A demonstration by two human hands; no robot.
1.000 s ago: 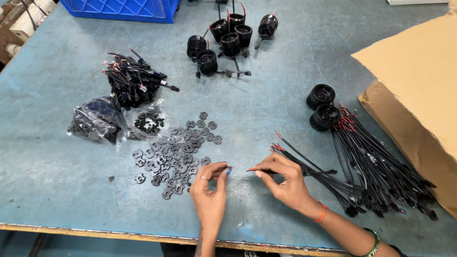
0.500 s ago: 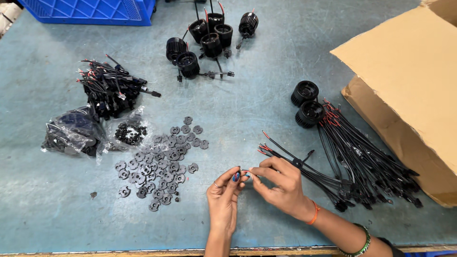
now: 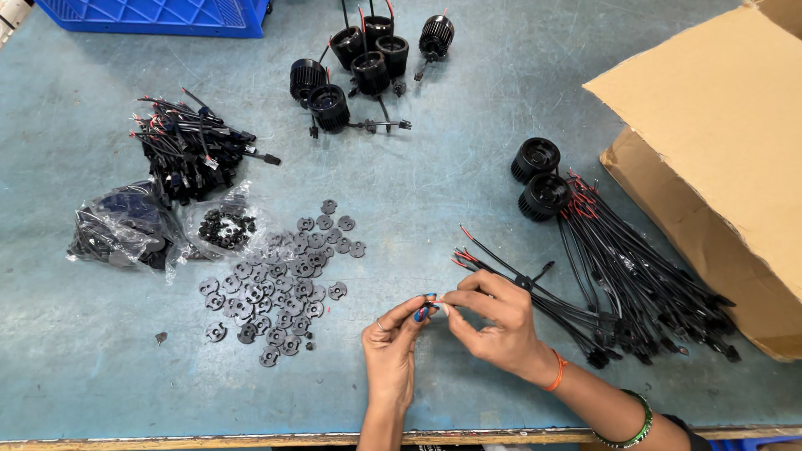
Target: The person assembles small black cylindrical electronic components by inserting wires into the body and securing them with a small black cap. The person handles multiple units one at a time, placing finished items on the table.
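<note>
Near the tabletop's (image 3: pixel 501 108) front edge, the left hand (image 3: pixel 393 351) and right hand (image 3: pixel 497 321) meet, fingertips pinching a small part with a black lead between them. They appear to be fitting wire to part; the move wants a steady pinch. Grey discs (image 3: pixel 276 288) lie left, the wire bundle (image 3: pixel 635 288) right, with bare surface between.

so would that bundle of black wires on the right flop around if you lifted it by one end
Probably yes: the wires are thin and long, already fanned loosely over the table. A tie seems to bind only one part, so the free ends would likely droop. They look light.
</note>
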